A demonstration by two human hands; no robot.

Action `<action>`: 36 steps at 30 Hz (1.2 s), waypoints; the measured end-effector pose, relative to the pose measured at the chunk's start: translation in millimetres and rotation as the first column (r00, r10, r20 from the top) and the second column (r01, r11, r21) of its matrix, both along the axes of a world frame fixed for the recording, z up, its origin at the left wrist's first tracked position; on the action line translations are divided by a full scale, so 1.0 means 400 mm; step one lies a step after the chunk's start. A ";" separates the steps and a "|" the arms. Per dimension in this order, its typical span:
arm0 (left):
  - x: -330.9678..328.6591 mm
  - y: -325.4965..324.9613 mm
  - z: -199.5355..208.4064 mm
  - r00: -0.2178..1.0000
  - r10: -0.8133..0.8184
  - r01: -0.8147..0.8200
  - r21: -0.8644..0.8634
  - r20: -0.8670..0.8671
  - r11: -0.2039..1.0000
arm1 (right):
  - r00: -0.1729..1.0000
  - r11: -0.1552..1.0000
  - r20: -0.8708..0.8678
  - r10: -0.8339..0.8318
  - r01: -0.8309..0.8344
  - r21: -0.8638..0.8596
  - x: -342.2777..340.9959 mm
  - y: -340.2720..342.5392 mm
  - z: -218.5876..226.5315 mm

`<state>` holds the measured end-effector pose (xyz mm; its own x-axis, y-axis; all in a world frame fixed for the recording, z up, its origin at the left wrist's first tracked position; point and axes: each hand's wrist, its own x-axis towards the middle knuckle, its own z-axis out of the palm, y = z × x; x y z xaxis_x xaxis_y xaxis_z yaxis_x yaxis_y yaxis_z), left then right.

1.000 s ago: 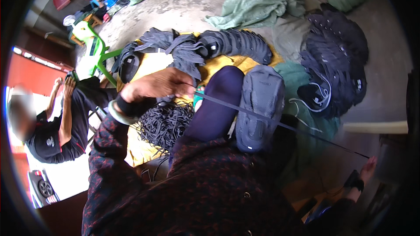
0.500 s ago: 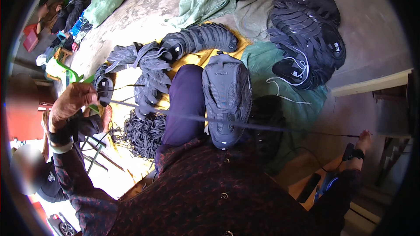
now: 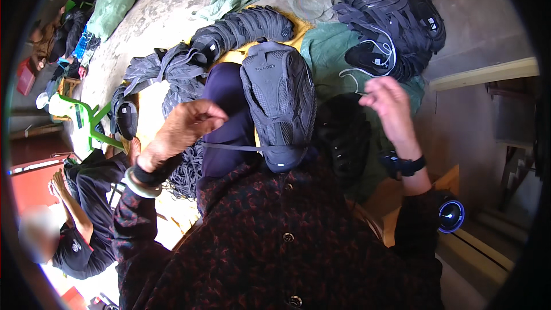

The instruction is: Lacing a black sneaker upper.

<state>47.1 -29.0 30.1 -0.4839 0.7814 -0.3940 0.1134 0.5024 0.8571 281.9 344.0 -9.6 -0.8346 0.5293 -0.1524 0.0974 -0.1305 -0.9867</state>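
Note:
A dark grey mesh shoe upper (image 3: 276,95) rests on my lap, its toe toward me. A flat grey shoelace (image 3: 232,147) runs across my purple-clad thigh to the toe. My left hand (image 3: 182,132) is over the thigh, left of the shoe, thumb and fingertips pinched together. To the shoe's right, my right hand (image 3: 393,106) is raised, fingers bent and drawn together. Whether either pinch holds a lace end cannot be made out. A heap of loose dark laces (image 3: 186,175) lies partly hidden behind my left forearm.
Rows of nested dark shoe uppers (image 3: 244,31) lie on a yellow sheet ahead. Another pile (image 3: 396,17) with a white cord (image 3: 387,51) sits far right on green cloth (image 3: 321,49). A person in black (image 3: 74,247) sits at left, near a green plastic chair (image 3: 86,115).
Both hands have come inward from wide apart, where they stretched the shoelace across the shoe. The lace now lies lower, near the toe. The view has shifted slightly.

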 end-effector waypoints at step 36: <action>0.152 0.170 -0.131 0.942 0.330 -0.334 0.320 0.068 0.887 | 0.979 0.643 0.052 0.197 -0.169 0.747 -0.147 -0.349 0.031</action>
